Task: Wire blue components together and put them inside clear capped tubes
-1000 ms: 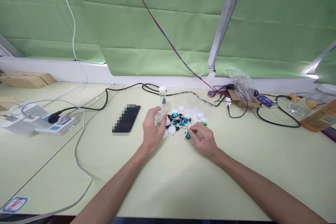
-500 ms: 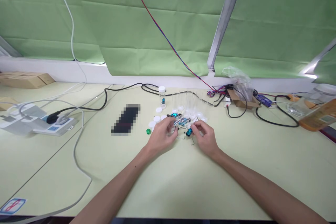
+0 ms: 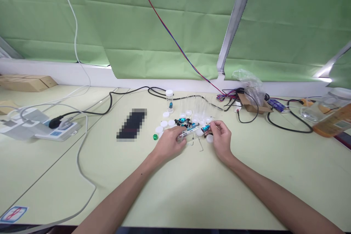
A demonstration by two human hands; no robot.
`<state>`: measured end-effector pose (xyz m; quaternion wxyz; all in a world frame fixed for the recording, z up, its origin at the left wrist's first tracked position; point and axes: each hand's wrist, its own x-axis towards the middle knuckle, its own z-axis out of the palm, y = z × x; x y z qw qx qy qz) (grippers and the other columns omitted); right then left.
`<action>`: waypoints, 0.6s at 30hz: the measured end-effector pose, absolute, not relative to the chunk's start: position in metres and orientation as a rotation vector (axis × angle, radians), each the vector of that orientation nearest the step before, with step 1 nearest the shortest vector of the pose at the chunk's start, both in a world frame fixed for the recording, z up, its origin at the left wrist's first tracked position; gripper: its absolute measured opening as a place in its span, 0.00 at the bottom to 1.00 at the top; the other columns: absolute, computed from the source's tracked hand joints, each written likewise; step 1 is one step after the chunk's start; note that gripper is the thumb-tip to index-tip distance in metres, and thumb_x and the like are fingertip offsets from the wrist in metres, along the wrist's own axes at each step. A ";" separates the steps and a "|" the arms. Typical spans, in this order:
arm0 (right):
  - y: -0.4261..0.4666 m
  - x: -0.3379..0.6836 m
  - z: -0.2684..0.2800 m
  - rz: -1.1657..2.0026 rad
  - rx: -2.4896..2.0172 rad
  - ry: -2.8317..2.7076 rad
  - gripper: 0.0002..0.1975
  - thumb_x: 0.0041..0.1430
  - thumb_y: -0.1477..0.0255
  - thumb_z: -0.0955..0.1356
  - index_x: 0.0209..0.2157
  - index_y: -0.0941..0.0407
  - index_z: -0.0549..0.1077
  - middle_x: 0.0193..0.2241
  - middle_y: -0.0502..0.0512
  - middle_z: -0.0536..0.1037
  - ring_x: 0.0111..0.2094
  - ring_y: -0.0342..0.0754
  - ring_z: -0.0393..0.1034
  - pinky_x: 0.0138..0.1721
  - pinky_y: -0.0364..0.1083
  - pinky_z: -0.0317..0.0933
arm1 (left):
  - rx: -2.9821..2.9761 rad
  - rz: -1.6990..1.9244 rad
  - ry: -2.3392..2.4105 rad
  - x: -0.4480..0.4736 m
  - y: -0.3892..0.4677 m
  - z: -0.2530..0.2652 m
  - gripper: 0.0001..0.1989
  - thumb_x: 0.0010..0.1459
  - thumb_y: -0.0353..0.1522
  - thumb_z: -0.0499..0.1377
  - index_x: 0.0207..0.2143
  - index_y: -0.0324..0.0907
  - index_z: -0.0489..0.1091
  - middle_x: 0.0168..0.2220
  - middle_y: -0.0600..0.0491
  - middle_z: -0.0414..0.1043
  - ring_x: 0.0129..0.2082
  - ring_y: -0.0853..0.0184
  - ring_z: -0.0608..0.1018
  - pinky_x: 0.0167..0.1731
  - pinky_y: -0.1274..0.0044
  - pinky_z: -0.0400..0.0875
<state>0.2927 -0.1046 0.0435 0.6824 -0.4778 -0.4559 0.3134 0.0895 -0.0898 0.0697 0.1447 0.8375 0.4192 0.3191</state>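
My left hand (image 3: 171, 142) is closed around a clear tube (image 3: 189, 131), which lies tilted with its open end toward the right. Between the fingertips of my right hand (image 3: 221, 139) is a small blue metal part (image 3: 205, 128), just to the right of the tube's end. Behind the hands lies a pile of blue and black small parts (image 3: 181, 121). White round caps (image 3: 163, 124) are scattered around the pile, one cap (image 3: 210, 138) close by my right fingers. Thin bent hex keys (image 3: 201, 144) lie on the table below the tube.
A capped clear tube (image 3: 169, 101) with a blue part inside stands behind the pile, beside several upright clear tubes (image 3: 197, 105). A green part (image 3: 155, 137) and a pixelated dark object (image 3: 131, 125) lie left. Cables, a power strip (image 3: 59, 131), a cardboard box (image 3: 253, 108) and an orange bottle (image 3: 333, 121) surround the area.
My right hand has moved right with the blue part, away from the pile. The tube in my left hand now shows plainly, and more parts and a cap are uncovered.
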 end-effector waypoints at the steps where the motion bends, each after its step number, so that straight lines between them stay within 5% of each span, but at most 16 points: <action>1: -0.104 0.293 0.043 0.708 -1.055 -1.017 0.12 0.59 0.61 0.68 0.31 0.55 0.69 0.25 0.49 0.73 0.26 0.46 0.71 0.30 0.46 0.67 | 2.409 0.920 1.194 0.090 -0.090 0.070 0.17 0.49 0.25 0.55 0.41 0.45 0.74 0.35 0.51 0.77 0.31 0.63 0.76 0.31 0.74 0.68; 18: -0.102 0.292 0.042 0.960 -0.872 -0.999 0.11 0.58 0.63 0.70 0.29 0.55 0.69 0.25 0.48 0.71 0.25 0.44 0.70 0.31 0.46 0.66 | 2.433 0.867 1.176 0.090 -0.092 0.069 0.17 0.50 0.24 0.55 0.42 0.44 0.73 0.37 0.50 0.77 0.34 0.63 0.77 0.32 0.74 0.68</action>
